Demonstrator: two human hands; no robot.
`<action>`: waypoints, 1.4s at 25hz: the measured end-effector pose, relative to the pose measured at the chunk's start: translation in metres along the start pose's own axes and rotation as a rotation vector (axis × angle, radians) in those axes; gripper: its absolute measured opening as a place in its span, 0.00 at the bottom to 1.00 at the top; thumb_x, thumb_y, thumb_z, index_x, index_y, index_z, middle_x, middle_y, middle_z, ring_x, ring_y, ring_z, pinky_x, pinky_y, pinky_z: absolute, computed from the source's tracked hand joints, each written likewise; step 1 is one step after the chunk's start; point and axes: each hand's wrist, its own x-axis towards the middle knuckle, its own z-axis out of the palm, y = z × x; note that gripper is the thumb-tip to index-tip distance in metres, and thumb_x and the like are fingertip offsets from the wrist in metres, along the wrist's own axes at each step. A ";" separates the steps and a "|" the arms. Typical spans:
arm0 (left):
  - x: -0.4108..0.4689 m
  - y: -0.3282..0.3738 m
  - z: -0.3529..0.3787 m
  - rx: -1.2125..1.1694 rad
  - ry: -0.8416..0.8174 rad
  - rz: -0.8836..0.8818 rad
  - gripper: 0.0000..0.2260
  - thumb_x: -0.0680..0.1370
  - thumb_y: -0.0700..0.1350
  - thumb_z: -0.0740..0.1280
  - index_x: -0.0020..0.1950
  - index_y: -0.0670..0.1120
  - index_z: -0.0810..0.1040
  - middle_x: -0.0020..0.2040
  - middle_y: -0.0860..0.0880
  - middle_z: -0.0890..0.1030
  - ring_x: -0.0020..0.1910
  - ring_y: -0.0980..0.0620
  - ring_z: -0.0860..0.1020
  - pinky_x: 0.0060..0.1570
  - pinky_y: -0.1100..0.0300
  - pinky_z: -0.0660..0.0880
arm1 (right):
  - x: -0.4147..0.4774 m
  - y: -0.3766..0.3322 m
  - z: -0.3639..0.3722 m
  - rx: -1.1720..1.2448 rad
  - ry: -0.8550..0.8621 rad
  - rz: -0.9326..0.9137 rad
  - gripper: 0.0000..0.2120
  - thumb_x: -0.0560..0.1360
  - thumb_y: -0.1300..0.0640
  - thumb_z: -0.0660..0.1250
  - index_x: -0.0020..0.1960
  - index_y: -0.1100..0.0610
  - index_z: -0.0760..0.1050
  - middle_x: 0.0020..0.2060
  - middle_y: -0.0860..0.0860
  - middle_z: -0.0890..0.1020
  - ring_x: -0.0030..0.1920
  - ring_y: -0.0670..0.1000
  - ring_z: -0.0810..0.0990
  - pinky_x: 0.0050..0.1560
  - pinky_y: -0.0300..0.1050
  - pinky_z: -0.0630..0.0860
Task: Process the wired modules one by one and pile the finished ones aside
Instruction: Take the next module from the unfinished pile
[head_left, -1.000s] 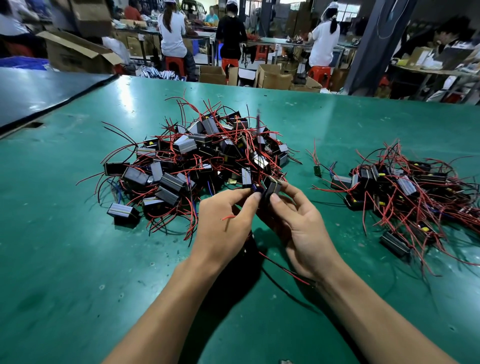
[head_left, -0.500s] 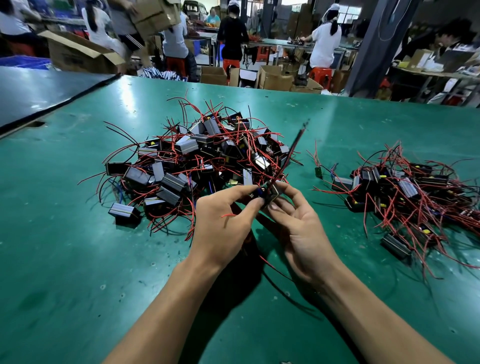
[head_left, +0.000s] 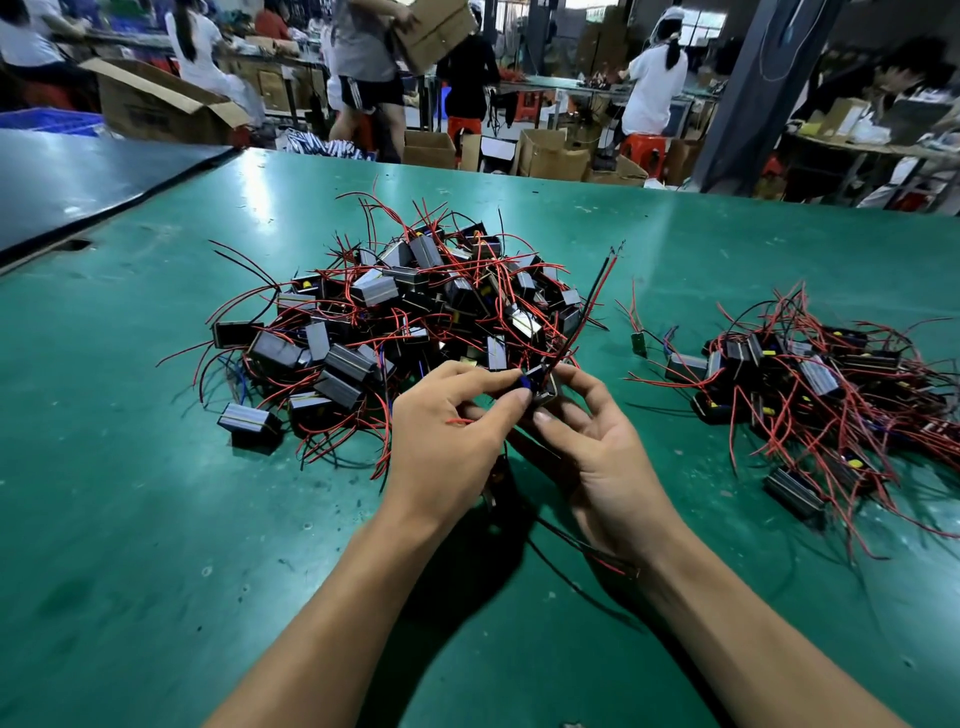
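Between the fingers of the left hand and right hand, one wired module is pinched, curled fingertips closed on it from both sides, above the bench. Just beyond the fingers lies the unprocessed heap; right of them, well apart, the finished pile. Its red and black leads rise over the heap's loops, where they could snag and tug the module loose.

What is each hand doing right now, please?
Left hand: pinches the wired module.
Right hand: holds the same module, fingers curled round it.
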 end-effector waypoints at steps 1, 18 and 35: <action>0.001 -0.001 0.000 -0.035 -0.006 -0.034 0.07 0.73 0.39 0.75 0.50 0.45 0.86 0.46 0.49 0.83 0.31 0.48 0.74 0.34 0.58 0.72 | 0.000 0.000 0.000 -0.001 -0.010 0.008 0.17 0.77 0.73 0.61 0.60 0.55 0.73 0.50 0.53 0.87 0.48 0.50 0.86 0.55 0.47 0.81; -0.002 -0.003 0.001 -0.114 -0.124 -0.188 0.06 0.73 0.40 0.75 0.48 0.49 0.85 0.42 0.46 0.85 0.32 0.54 0.75 0.36 0.59 0.74 | 0.001 0.002 0.002 -0.077 0.070 -0.015 0.09 0.78 0.63 0.67 0.57 0.59 0.72 0.45 0.60 0.86 0.44 0.54 0.86 0.45 0.45 0.83; -0.001 -0.007 0.003 -0.098 -0.119 -0.268 0.06 0.73 0.38 0.74 0.47 0.46 0.81 0.41 0.47 0.85 0.44 0.47 0.84 0.50 0.45 0.81 | -0.002 -0.010 -0.002 -0.434 0.165 -0.061 0.10 0.77 0.70 0.66 0.51 0.58 0.80 0.40 0.50 0.87 0.41 0.45 0.85 0.40 0.34 0.78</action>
